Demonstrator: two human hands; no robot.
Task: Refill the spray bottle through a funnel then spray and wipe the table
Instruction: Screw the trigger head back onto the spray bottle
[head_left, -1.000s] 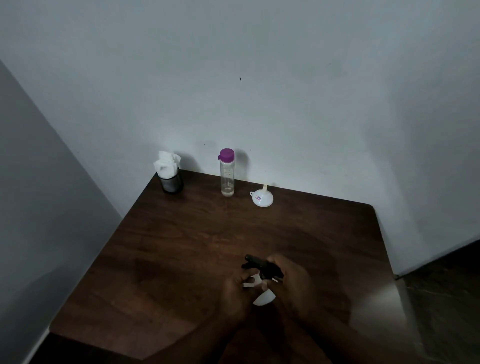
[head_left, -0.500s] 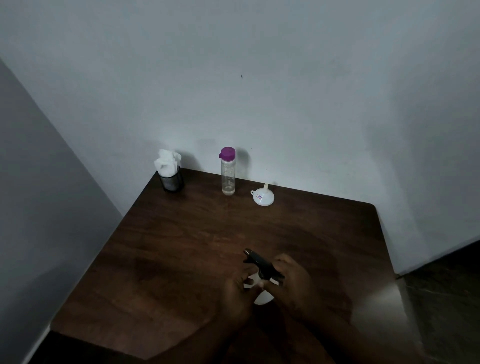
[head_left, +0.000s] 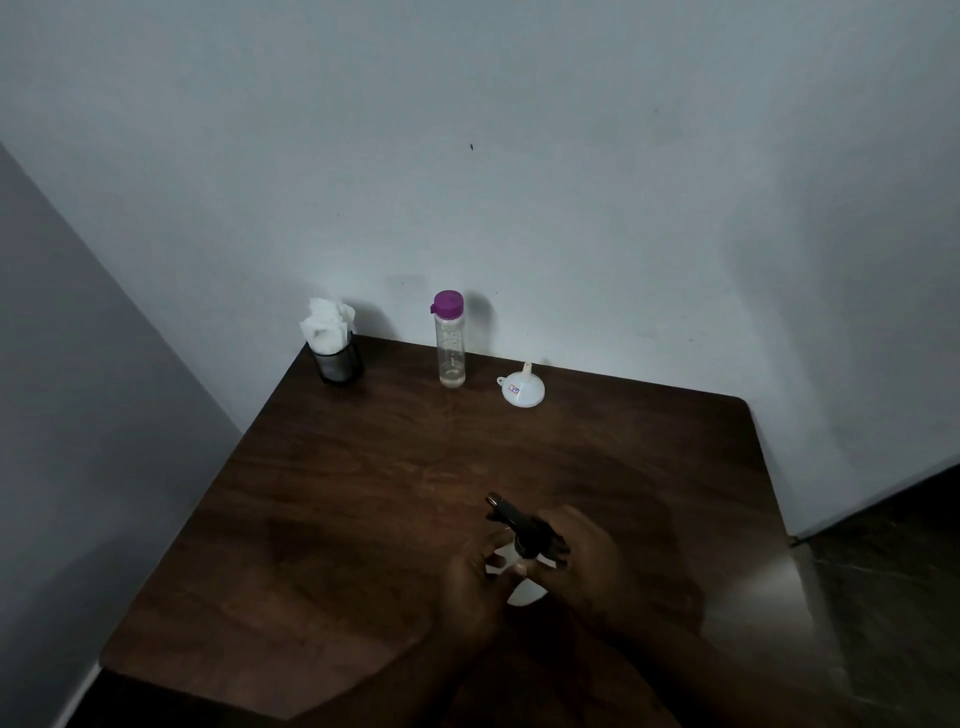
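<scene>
A white spray bottle (head_left: 523, 592) with a black trigger head (head_left: 519, 525) stands near the front of the dark wooden table (head_left: 363, 493). My left hand (head_left: 475, 587) grips its white body from the left. My right hand (head_left: 587, 561) is closed around the black head from the right. Most of the bottle is hidden between my hands. At the back, a clear water bottle (head_left: 450, 343) with a purple cap stands upright. Right of it, a white funnel (head_left: 522, 387) rests mouth down, spout up.
A black mesh holder with white tissues (head_left: 332, 343) stands at the table's back left corner. Pale walls close in behind and on the left. The table's right edge drops to a dark floor (head_left: 893, 571).
My hands have stayed on the spray bottle, and the black head has turned slightly under my right hand. The view has tilted a little; nothing at the back has moved.
</scene>
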